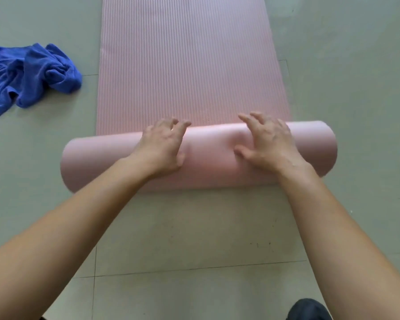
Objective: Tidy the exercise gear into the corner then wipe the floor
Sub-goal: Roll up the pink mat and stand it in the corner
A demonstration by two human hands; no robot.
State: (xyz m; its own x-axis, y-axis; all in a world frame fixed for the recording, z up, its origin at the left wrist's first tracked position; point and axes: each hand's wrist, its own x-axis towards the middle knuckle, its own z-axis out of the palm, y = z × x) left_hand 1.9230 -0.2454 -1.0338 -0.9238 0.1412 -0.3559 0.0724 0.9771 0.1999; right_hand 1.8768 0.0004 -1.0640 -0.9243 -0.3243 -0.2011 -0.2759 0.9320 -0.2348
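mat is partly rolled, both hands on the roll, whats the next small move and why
Probably push the roll forward another turn. The left hand and right hand both press on its top, and a long flat stretch of the pink mat lies unrolled ahead. The blue towel lies on the floor, untouched, so wiping likely waits.

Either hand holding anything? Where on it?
Nothing gripped: left hand and right hand press palm-down on top of the rolled part of the pink mat, near its middle.

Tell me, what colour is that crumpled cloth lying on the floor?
Blue; the cloth shows in the head view.
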